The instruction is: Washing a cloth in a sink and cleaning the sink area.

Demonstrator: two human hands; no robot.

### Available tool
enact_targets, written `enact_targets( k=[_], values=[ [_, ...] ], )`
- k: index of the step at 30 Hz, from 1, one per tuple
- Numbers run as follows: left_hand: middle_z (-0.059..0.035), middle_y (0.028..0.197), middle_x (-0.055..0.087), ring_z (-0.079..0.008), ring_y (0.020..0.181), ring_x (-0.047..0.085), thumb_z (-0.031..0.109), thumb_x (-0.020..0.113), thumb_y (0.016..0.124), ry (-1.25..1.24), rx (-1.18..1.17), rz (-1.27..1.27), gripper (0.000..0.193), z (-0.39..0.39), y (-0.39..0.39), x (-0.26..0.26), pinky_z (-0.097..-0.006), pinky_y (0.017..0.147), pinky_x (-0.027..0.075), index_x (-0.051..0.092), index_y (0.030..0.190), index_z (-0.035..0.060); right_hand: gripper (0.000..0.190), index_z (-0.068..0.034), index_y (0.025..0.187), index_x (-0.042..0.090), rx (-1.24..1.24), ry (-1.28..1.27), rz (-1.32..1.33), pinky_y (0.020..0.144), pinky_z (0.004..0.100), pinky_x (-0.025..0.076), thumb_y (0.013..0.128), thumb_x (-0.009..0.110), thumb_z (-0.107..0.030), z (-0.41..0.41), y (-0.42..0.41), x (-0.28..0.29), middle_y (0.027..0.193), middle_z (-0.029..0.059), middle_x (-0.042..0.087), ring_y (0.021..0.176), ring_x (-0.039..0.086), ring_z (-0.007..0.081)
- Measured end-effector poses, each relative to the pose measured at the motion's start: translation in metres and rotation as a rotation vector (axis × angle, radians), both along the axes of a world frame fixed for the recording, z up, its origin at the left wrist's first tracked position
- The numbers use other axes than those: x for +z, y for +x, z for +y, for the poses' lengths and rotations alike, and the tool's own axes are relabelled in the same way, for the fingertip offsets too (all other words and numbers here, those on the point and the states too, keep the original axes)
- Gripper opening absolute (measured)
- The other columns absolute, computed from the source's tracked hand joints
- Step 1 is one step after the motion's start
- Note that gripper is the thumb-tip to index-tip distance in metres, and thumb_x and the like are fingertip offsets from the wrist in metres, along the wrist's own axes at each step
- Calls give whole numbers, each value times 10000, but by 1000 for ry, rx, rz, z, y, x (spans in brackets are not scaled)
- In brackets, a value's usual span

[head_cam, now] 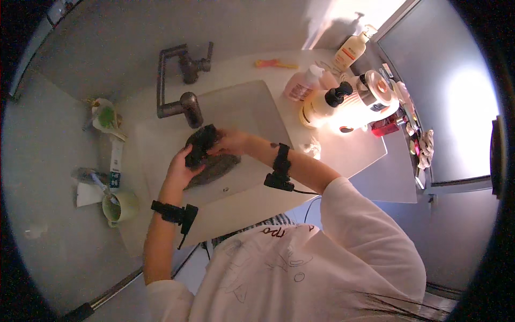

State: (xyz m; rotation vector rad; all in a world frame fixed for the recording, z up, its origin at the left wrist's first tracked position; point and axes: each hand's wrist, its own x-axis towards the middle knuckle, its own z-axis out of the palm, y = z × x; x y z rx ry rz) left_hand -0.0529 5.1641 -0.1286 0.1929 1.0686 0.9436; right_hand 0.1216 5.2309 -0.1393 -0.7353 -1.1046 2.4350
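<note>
Over the white washbasin (257,116), a black, soft-looking item (200,145) is held between both hands; its exact kind cannot be told. My left hand (180,167) grips its lower left side, thumb and fingers spread around it. At its right edge, my right hand (231,142) has its fingers bent against it, slightly blurred. A larger dark shape (215,171) lies below in the basin, partly hidden by the hands; whether it is cloth or a shoe is unclear. The dark metal faucet (192,110) stands just beyond the hands.
Pump bottles (322,108) and a pink bottle (299,85) crowd the right of the counter (342,155). A pink-and-yellow item (275,63) lies behind the basin. At left stand a cup (120,207) with a toothbrush and a white tube (116,161). Black straps with cables circle both forearms.
</note>
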Motion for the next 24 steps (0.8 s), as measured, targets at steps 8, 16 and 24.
enact_targets(
  k=[8, 16, 24],
  values=[
    [-46, 949, 447, -191, 824, 410, 333, 515, 707, -125, -6, 439, 345, -9, -13, -9, -312, 630, 395, 458, 955, 100, 356, 4, 934, 506, 137, 625, -614, 733, 323, 368, 720, 542, -278, 7, 6, 26, 905, 87, 523, 832, 478, 194],
    [-55, 962, 454, -164, 851, 426, 249, 506, 704, -32, -155, 465, 394, -13, -12, 6, -315, 724, 370, 417, 1046, 76, 343, -42, 962, 504, 115, 589, -394, 767, 290, 353, 708, 558, -266, 16, 0, 45, 908, 115, 519, 846, 473, 194],
    [-144, 1120, 390, -242, 1006, 404, 163, 580, 657, 632, -281, 1055, 569, -3, 12, 12, -304, 838, 319, 326, 1158, 70, 255, -49, 931, 518, 308, 1204, -545, 776, 311, 359, 679, 504, -88, 23, -5, 40, 879, 120, 526, 858, 477, 248]
  ],
)
